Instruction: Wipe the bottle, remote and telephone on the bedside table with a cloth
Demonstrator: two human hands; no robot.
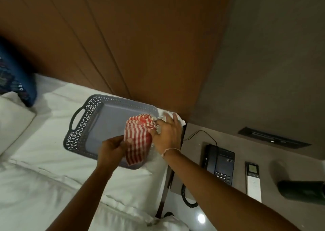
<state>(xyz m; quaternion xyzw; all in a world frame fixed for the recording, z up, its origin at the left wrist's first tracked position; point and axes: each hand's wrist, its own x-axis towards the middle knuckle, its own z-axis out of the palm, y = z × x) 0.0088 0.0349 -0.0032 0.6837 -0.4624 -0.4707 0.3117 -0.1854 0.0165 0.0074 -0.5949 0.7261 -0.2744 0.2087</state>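
On a white bed (40, 160) lies a grey tray (98, 118); above it, both hands, left (111, 149) and right (167, 134), grip a red-striped cloth (139, 141) wrapped around a clear bottle (152, 149).

The red and white striped cloth (138, 139) looks soft and crumpled. The grey plastic tray (98, 125) has a smooth matt floor and lacy, holey walls, and it sits on soft white bedding (44, 174). The black plastic telephone (219, 162) looks smooth, and the brown wooden wall panel (123, 37) looks matt with long grooves.
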